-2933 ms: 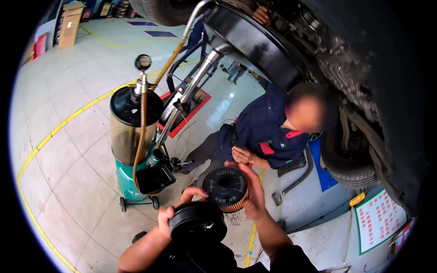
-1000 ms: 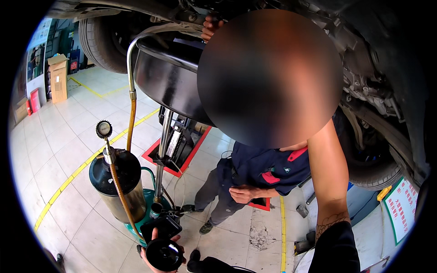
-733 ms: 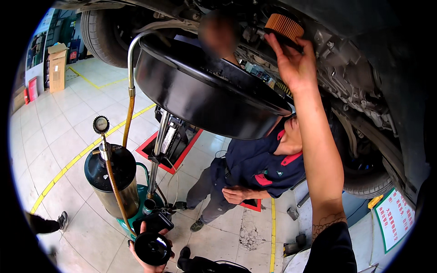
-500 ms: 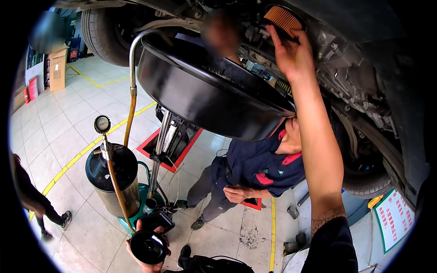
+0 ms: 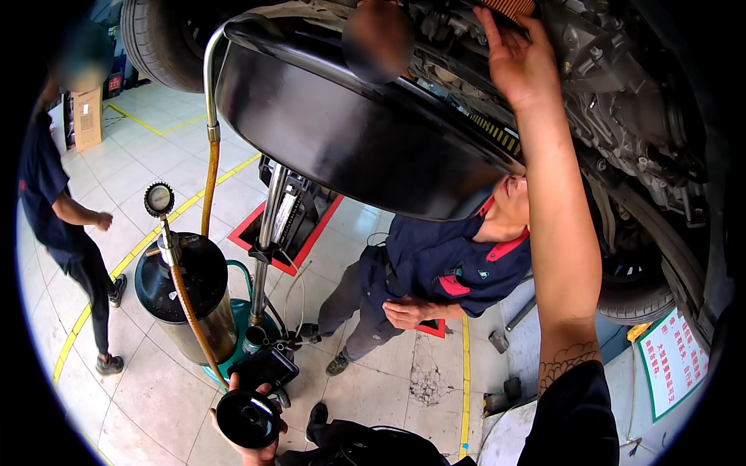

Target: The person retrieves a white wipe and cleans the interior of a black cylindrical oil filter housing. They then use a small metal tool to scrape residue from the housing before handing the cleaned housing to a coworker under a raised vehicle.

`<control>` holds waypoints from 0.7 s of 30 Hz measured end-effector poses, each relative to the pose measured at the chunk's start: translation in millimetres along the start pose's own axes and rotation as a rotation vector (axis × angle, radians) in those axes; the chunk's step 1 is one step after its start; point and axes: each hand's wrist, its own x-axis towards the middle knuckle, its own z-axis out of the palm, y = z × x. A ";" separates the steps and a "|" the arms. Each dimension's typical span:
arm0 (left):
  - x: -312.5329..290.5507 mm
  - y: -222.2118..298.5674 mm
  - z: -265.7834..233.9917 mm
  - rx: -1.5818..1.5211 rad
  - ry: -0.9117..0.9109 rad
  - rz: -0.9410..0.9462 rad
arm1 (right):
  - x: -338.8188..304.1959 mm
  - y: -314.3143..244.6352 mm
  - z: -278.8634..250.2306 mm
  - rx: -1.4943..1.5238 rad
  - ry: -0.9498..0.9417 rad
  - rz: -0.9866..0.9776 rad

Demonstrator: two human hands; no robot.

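My right hand [image 5: 517, 58] is raised overhead against the underside of the lifted car [image 5: 622, 101], fingers on an orange pleated filter element [image 5: 513, 8] that is mostly cut off at the top edge. Down at the bottom of the view, my left hand [image 5: 252, 444] holds a round black filter cap [image 5: 247, 419] at waist height. A large black drain pan [image 5: 350, 132] on a metal post hangs just left of my raised arm.
The drain pan belongs to a wheeled oil drainer with a tank [image 5: 190, 299], gauge [image 5: 158, 199] and hose. A person in a dark blue uniform [image 5: 443, 272] stands under the pan. Another person [image 5: 66, 225] stands at the left. Car tyres [image 5: 633, 291] are close by.
My right hand has lifted the orange filter element from chest height up to the car's underside. My left hand has dropped low with the black cap. A person has walked in at the left.
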 end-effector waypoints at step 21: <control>2.5 13.2 -7.8 -0.027 -0.142 -0.032 | -9.9 -22.0 16.3 0.194 0.102 0.224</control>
